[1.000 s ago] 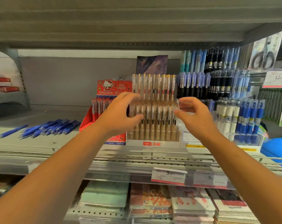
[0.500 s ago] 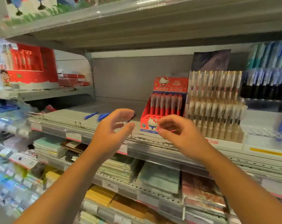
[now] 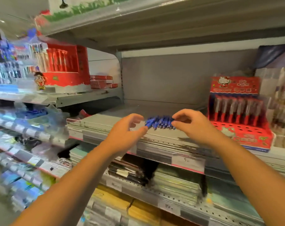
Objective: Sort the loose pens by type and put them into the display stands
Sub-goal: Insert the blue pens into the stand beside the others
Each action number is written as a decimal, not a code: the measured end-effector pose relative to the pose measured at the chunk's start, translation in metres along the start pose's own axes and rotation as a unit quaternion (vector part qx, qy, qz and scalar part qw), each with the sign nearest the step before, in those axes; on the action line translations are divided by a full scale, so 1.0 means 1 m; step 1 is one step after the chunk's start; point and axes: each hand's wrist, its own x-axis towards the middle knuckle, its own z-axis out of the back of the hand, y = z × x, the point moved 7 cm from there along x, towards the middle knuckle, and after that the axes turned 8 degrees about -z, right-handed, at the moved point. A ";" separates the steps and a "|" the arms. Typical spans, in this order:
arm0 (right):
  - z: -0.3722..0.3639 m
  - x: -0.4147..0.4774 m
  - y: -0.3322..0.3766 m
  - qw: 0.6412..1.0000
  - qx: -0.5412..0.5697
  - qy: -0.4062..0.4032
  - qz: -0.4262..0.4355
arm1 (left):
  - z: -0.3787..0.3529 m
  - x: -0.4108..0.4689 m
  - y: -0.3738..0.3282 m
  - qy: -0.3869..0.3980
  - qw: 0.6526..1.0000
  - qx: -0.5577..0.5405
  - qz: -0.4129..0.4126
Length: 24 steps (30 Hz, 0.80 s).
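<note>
Two hands (image 3: 128, 128) (image 3: 192, 126), one blue-pen heap (image 3: 159, 122), one red stand (image 3: 234, 86).

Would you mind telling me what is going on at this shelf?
A person has both hands at a pile of loose blue pens lying on the grey shelf. The left hand is at the pile's left end and the right hand at its right end; whether either grips the pens is unclear. A red stand to the right holds red pens, with empty holes in front.
</note>
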 end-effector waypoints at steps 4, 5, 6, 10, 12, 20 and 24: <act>-0.023 0.059 -0.006 0.994 -0.091 0.004 -0.054 | 0.008 0.048 0.042 0.033 0.998 0.041 0.038; -0.027 0.074 -0.007 0.992 -0.112 0.005 -0.063 | 0.009 0.061 0.052 0.041 0.997 0.052 0.047; -0.031 0.088 -0.009 0.988 -0.135 0.007 -0.068 | 0.009 0.075 0.062 0.047 0.995 0.061 0.057; -0.043 0.141 -0.020 0.962 -0.253 0.042 -0.099 | -0.001 0.128 0.099 0.083 0.983 0.113 0.118; -0.049 0.161 -0.032 0.938 -0.307 0.078 -0.140 | -0.013 0.149 0.116 0.127 0.970 0.131 0.161; -0.073 0.192 -0.075 0.850 -0.390 0.188 -0.300 | -0.071 0.192 0.144 0.324 0.900 0.174 0.233; -0.073 0.196 -0.079 0.837 -0.384 0.176 -0.349 | -0.101 0.206 0.133 0.390 0.887 0.151 0.193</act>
